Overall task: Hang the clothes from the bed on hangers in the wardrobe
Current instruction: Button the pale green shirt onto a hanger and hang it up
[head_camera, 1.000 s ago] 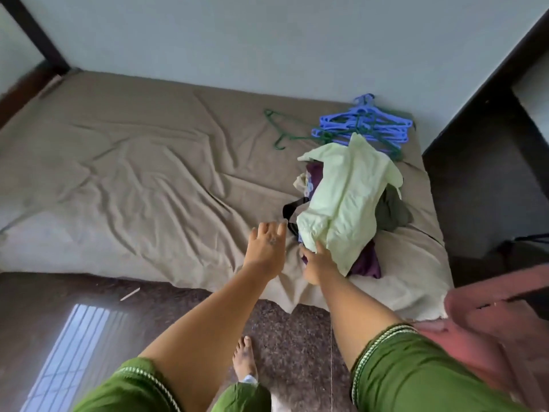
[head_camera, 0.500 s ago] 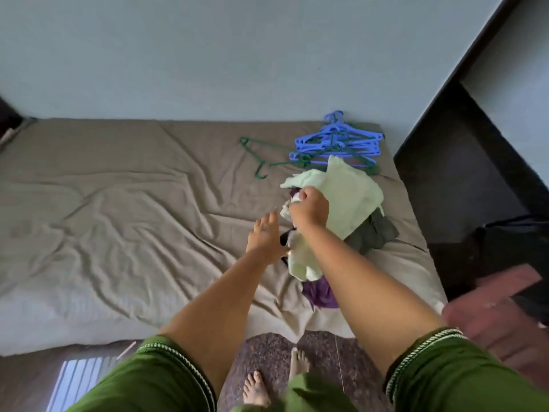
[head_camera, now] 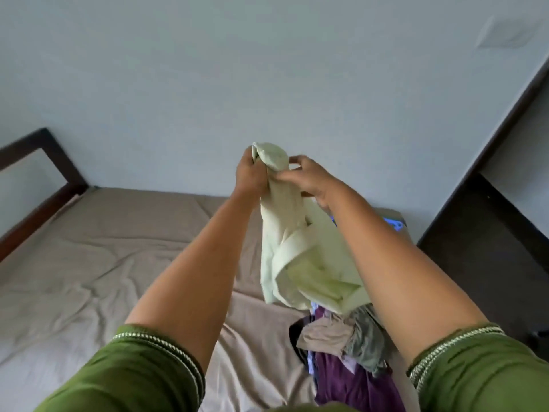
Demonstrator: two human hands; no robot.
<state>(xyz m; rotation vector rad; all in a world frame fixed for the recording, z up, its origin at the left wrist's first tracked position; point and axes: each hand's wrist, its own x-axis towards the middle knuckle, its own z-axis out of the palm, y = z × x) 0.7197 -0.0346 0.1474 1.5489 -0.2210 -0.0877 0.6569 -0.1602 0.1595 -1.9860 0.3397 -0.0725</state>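
The pale green shirt [head_camera: 300, 251] hangs bunched in the air above the bed [head_camera: 98, 251], over the pile of clothes [head_camera: 347, 352]. Both hands grasp its top: the left hand [head_camera: 251, 173] clutches one side, the right hand [head_camera: 309, 178] pinches the other. To do this well, find the collar and shoulders and shake it open before reaching for a hanger [head_camera: 396, 224].

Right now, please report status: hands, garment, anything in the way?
Left hand and right hand both grip the pale green garment, lifted above the bed. No hanger in hand. Clothes pile below; nothing blocking.
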